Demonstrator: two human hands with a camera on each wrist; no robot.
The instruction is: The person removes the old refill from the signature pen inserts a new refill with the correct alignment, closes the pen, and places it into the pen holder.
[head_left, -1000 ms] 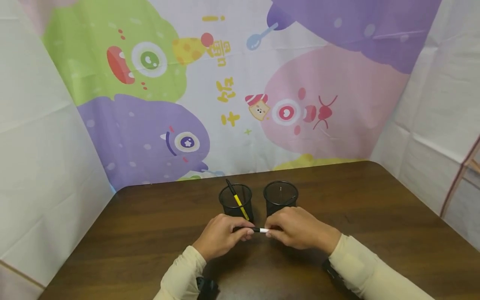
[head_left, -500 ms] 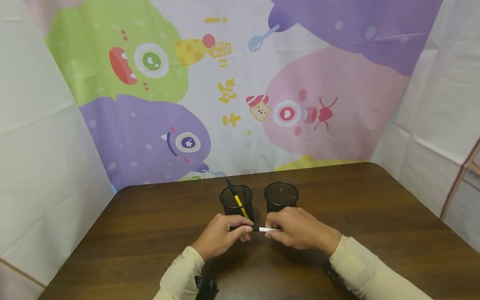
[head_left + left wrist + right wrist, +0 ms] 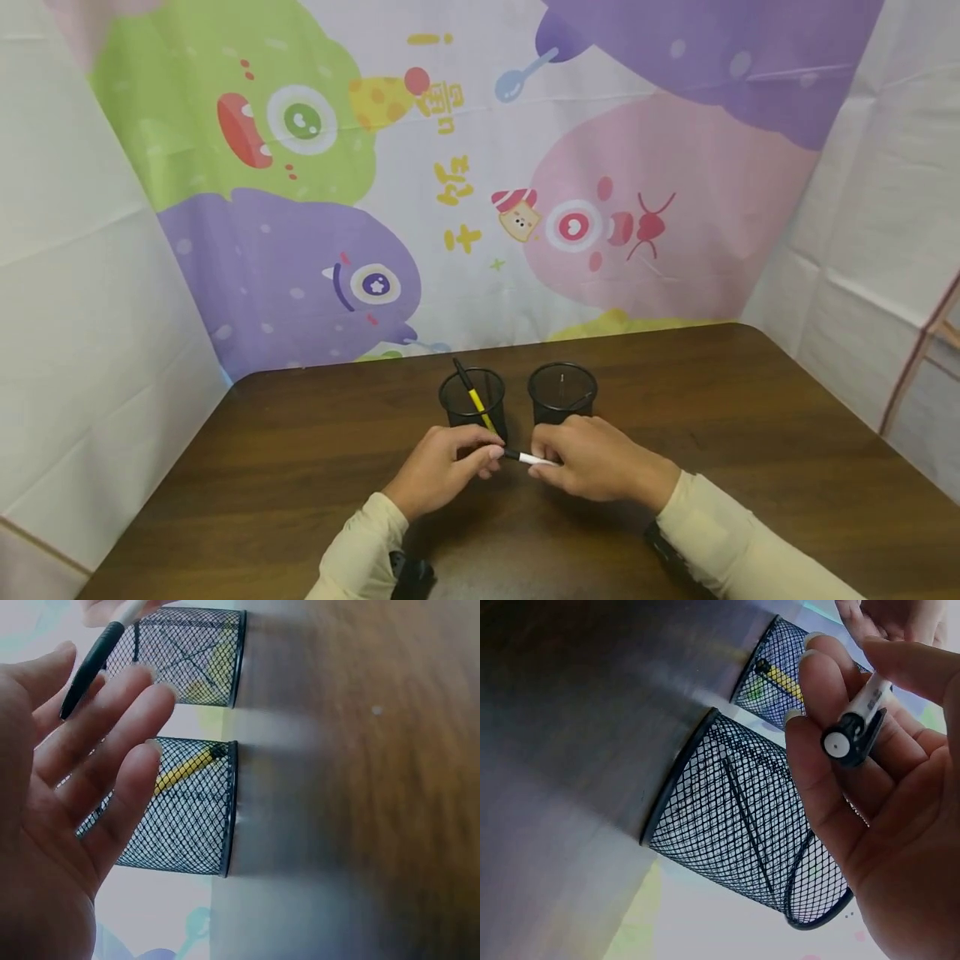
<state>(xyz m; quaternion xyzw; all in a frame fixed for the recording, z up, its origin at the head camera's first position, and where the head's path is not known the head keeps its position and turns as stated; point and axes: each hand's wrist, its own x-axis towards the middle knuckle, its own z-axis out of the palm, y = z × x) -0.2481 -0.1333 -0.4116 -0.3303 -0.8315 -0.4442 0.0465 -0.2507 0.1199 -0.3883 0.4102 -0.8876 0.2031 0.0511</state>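
My right hand (image 3: 596, 458) pinches a slim pen (image 3: 534, 459) by its white barrel. In the right wrist view, the pen's black clip and white-capped end point toward the camera. The pen's black tapered end (image 3: 90, 671) reaches across the fingers of my left hand (image 3: 82, 757), whose fingers are loosely extended. A narrow gap shows between the left thumb and the pen in the left wrist view. Just beyond my hands stand two black mesh pen cups. The left cup (image 3: 450, 407) holds a yellow-and-black pen (image 3: 478, 403); the right cup (image 3: 697, 802) has a thin dark stick (image 3: 746, 821) inside.
Both cups stand side by side on a dark wooden table (image 3: 322, 450). A cartoon-printed cloth (image 3: 465, 292) hangs behind the table's far edge, with pale cloth walls (image 3: 82, 250) on both sides.
Over the last second more of the pen's white barrel has come into view between my hands. The pen has tilted slightly, its black end now higher in the head view. Both cups stay put.
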